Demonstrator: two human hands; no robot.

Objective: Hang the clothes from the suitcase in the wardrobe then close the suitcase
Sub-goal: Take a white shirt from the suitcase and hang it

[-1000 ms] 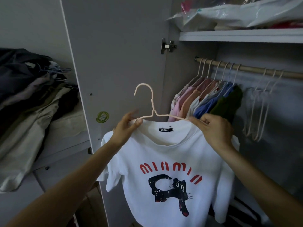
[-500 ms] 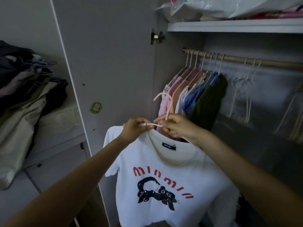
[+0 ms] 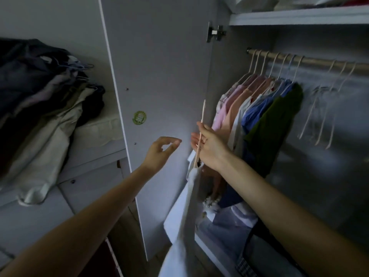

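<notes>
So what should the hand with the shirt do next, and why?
Probably lift the hanger up to the rail and hook it on. The right hand holds the hanger with the white shirt well below the rail, and the left hand is off it.

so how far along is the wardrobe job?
Done: several garments hang on the rail. In hand: right hand holds the hanger carrying the white T-shirt, not yet hooked; left hand is free. Left: hang it. Suitcase isn't visible.
</notes>
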